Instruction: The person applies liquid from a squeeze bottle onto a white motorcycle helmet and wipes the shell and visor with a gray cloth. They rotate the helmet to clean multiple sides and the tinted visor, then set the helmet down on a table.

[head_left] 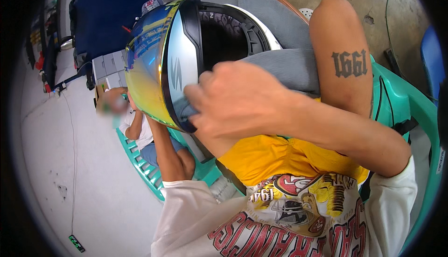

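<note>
- Nearest my camera, low in frame, sits a white printed shirt [280,229].
- Centre frame, my right hand [235,100] presses a grey cloth [284,68] onto the helmet [219,33], fingers curled together, pinching the cloth.
- My left hand is hidden beneath the helmet; I cannot tell its fingers.
- I judge I'm mid-wipe on the mirrored visor [149,70]; next calls for steady strokes.

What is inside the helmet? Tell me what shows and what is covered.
Through the helmet's opening, dark padded lining shows. The right hand presses a grey cloth against the rim beside the mirrored visor. The lower interior is hidden behind that hand and cloth.
</note>
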The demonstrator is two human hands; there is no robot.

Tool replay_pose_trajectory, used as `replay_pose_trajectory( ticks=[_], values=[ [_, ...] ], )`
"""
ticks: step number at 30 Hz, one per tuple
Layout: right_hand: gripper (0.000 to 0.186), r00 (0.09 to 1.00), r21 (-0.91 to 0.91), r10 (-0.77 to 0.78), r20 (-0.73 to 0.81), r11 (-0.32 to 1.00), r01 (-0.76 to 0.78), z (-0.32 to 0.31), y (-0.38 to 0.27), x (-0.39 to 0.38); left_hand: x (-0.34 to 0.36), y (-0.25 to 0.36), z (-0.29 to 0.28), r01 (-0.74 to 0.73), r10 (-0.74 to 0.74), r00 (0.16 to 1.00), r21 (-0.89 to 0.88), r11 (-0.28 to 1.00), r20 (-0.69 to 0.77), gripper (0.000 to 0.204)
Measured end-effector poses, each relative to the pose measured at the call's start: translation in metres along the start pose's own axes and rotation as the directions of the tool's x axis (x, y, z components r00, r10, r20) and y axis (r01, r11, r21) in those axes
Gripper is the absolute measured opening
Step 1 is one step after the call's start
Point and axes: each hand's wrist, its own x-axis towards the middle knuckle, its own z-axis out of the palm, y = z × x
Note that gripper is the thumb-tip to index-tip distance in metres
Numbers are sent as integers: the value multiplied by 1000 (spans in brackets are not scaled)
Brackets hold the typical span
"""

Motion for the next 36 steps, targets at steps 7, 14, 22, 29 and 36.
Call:
replay_pose_trajectory(
  ticks=[7,14,22,29,36],
  values=[
    [20,980,-64,-193,53,979,196,-27,5,15,1,-2,-6,7,-7,1000,-21,1000,1,53],
    [17,975,-116,-195,107,971,207,-20,-7,16,5,-2,-8,30,-29,1000,-54,998,5,54],
    [12,889,-242,-67,453,950,195,-20,-29,12,8,-3,-11,38,-38,999,-87,995,6,55],
    [15,906,-225,-100,412,952,208,-8,-38,6,9,-5,-9,45,-44,999,-102,994,8,55],
    [18,975,-269,-186,119,940,212,-36,6,-5,7,-7,-12,42,-41,999,-114,993,9,56]
  ],
)
